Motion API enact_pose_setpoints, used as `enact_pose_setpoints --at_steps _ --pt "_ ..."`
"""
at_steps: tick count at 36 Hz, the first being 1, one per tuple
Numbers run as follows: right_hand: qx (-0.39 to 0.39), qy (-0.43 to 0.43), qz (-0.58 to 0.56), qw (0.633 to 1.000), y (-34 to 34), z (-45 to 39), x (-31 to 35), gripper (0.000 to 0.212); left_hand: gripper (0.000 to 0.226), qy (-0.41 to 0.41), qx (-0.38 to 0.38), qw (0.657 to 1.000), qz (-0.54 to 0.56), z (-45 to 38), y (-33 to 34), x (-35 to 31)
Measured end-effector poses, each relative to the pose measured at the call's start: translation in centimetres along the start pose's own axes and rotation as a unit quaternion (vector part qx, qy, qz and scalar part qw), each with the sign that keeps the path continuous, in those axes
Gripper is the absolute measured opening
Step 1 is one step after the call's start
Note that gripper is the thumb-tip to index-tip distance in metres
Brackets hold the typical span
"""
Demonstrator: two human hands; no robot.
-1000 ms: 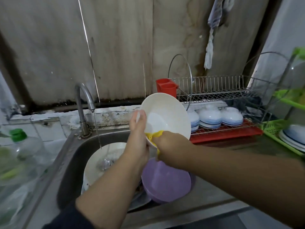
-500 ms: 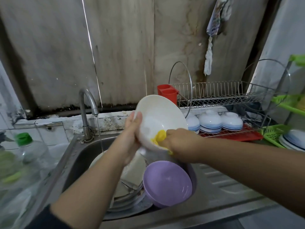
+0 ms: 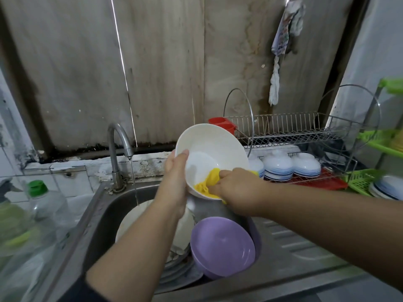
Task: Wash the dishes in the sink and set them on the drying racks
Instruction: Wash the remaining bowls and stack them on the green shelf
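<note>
Holding a white bowl (image 3: 212,153) tilted above the sink (image 3: 98,214), the person is gripping its left rim with the left hand (image 3: 175,173), thumb lying over the inner edge and the other fingers going round behind the bowl, where they are hidden. The right hand (image 3: 236,188) is bunching a yellow cloth (image 3: 209,182) between curled fingers and pressing it against the lower inside wall of the bowl. A thin stream of water is running from the faucet (image 3: 118,149) into the basin, falling to the left of the bowl and apart from it. Below the hands, a purple bowl (image 3: 222,245) is leaning against the right wall of the sink, beside a stack of pale plates (image 3: 135,216) lying deeper in the basin. To the right, a wire drying rack (image 3: 290,131) is standing on the counter, its lower tier carrying upturned blue-striped bowls (image 3: 277,168) over a red tray (image 3: 322,182); a red cup (image 3: 221,123) is hanging at its left end. A green rack (image 3: 362,179) is sitting at the far right. On the left, a clear bottle with a green cap (image 3: 37,188) is standing near the sink's edge.
</note>
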State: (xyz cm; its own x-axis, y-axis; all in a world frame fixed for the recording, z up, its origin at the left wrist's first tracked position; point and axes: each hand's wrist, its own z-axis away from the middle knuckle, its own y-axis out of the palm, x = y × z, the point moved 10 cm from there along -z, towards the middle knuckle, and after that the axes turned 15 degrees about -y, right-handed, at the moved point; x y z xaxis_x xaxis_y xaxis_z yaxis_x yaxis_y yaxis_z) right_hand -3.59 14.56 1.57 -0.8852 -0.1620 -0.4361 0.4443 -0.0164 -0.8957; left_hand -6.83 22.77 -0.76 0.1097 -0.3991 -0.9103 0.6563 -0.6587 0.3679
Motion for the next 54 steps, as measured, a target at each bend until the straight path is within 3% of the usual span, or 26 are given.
enact_pose_setpoints --at_steps 3,5,7,9,10,13,16,18,20,23,25,28,30,33,35,38,39,41,43,44,46,48,51,54 --pt "-0.101 0.082 -0.192 0.973 -1.2 -0.3 0.0 0.031 0.067 0.036 0.010 0.997 -0.060 1.1 1.7 0.7" --pt "-0.089 0.072 -0.180 0.977 -1.2 0.2 0.0 0.034 0.094 0.025 0.043 0.998 -0.044 1.1 1.7 0.4" --pt "-0.037 0.029 -0.063 0.997 -0.6 0.8 -0.4 0.034 0.115 0.006 0.048 0.998 -0.033 0.9 0.4 -0.7" --pt "0.016 -0.040 0.075 0.996 0.1 0.9 0.1 0.034 0.105 -0.013 0.038 0.999 -0.033 0.4 -0.4 -1.2" --pt "0.024 -0.048 0.089 0.995 0.2 0.8 0.3 0.034 0.092 -0.014 0.025 0.999 -0.029 0.2 -0.7 -1.3" --pt "-0.036 0.025 -0.054 0.998 -0.7 -0.1 0.5 0.036 0.059 0.029 -0.026 0.998 -0.041 0.8 -0.3 -0.8" --pt "-0.112 0.093 -0.236 0.961 -1.3 0.1 0.1 0.033 0.082 0.053 -0.024 0.996 -0.070 1.7 1.2 0.1" --pt "-0.071 0.078 -0.191 0.976 -1.0 0.5 0.1 0.033 0.106 0.028 -0.003 0.999 -0.031 1.7 0.8 -0.2" --pt "-0.039 0.020 -0.069 0.997 -0.9 0.9 0.3 0.029 0.115 0.006 0.016 1.000 -0.011 1.0 -0.3 -1.0" --pt "-0.014 -0.048 0.052 0.997 -0.6 0.9 1.1 0.030 0.096 0.002 0.011 1.000 -0.019 0.7 -1.1 -1.5" --pt "-0.025 -0.007 0.001 1.000 -0.9 0.3 0.8 0.032 0.077 0.025 -0.007 1.000 -0.010 1.2 -0.4 -1.0" --pt "-0.103 0.080 -0.196 0.972 -1.7 -0.2 0.4 0.032 0.063 0.035 -0.030 0.998 -0.043 1.9 0.8 0.7" --pt "-0.098 0.083 -0.217 0.968 -1.4 -0.1 0.3 0.032 0.090 0.019 0.010 0.999 -0.027 1.9 1.0 0.7" --pt "-0.039 0.007 -0.059 0.997 -0.8 0.4 0.8 0.032 0.127 -0.031 0.027 0.999 -0.001 1.0 -0.7 -0.2" --pt "-0.024 -0.020 0.001 1.000 -0.6 0.5 1.0 0.033 0.115 -0.035 0.015 0.999 -0.009 0.5 -1.3 -0.5" --pt "-0.065 0.039 -0.094 0.993 -1.2 -0.2 0.7 0.030 0.070 0.014 -0.018 0.999 -0.032 1.2 -0.4 -0.4" --pt "-0.112 0.062 -0.171 0.977 -1.9 -0.4 0.5 0.028 0.067 0.017 -0.034 0.998 -0.056 1.3 0.0 0.1" --pt "-0.203 0.074 -0.306 0.927 -3.1 -0.6 0.3 0.016 0.082 0.013 -0.037 0.995 -0.091 1.6 0.7 0.8" --pt "-0.236 0.096 -0.374 0.891 -3.0 -0.5 -0.5 0.009 0.106 -0.002 0.006 0.996 -0.084 1.6 1.4 1.0" --pt "-0.246 0.120 -0.403 0.873 -2.6 -0.1 -1.1 0.013 0.106 -0.016 0.026 0.997 -0.070 1.5 1.3 1.0" --pt "-0.269 0.185 -0.483 0.813 -1.1 1.0 -2.4 0.021 0.075 -0.012 0.035 0.998 -0.051 1.5 0.9 1.1" --pt "-0.325 0.207 -0.619 0.684 0.5 1.8 -2.9 0.013 0.063 -0.013 0.025 0.999 -0.043 1.6 0.2 1.6" --pt "-0.394 0.194 -0.751 0.493 2.5 2.0 -2.9 0.036 0.054 -0.003 -0.059 0.997 -0.056 1.8 -2.2 1.9" --pt "-0.408 0.171 -0.845 0.300 3.6 1.8 -1.8 0.023 0.044 -0.076 -0.138 0.987 -0.011 1.5 -4.9 4.6"
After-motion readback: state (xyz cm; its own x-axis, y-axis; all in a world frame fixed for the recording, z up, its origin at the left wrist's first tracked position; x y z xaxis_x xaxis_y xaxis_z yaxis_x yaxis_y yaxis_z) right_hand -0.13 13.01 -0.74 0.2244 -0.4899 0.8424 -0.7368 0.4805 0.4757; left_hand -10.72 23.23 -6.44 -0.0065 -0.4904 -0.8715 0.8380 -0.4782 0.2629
